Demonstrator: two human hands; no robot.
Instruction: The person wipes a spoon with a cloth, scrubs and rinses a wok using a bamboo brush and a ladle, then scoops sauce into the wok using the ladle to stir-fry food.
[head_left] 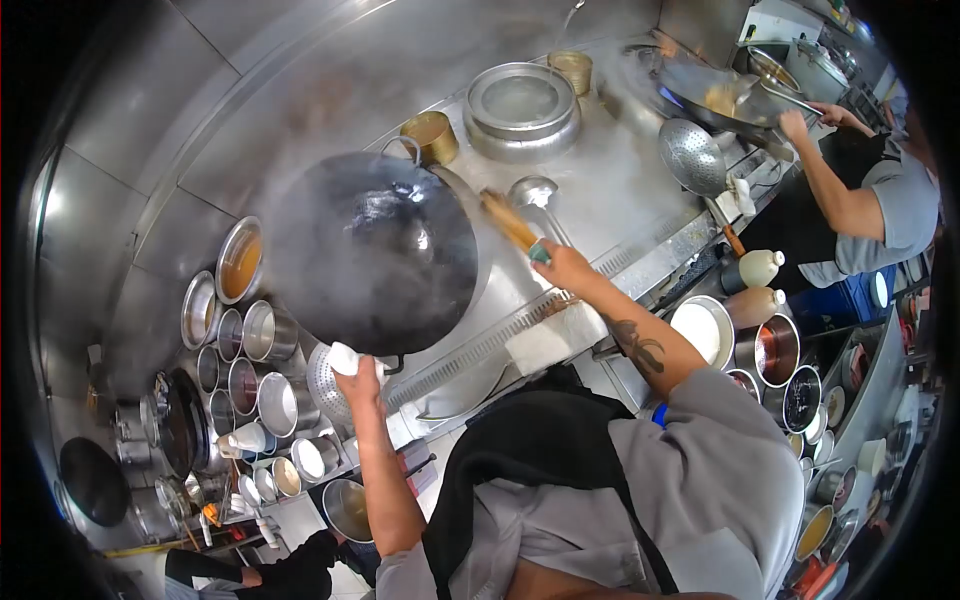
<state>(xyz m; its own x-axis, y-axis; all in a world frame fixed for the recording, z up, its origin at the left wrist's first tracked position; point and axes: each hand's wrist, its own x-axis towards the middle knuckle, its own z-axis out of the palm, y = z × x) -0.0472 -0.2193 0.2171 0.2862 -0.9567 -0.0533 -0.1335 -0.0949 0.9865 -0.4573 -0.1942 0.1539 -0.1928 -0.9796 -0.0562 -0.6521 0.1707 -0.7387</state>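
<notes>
A large dark wok with a wet, shiny inside sits amid steam on the steel range. Wrapped round a folded white cloth at the wok's near edge, beside its loop handle, is my left hand. My right hand grips a bamboo brush with a green band, held to the right of the wok with its bristles pointing up and left. Next to the cloth lies a perforated strainer. Behind the brush rests a steel ladle.
Beyond the wok stand a brass-coloured pot and a lidded steel pot. A co-worker works at another wok on the right, near a big skimmer. Several steel containers crowd the left. Another person is at lower left.
</notes>
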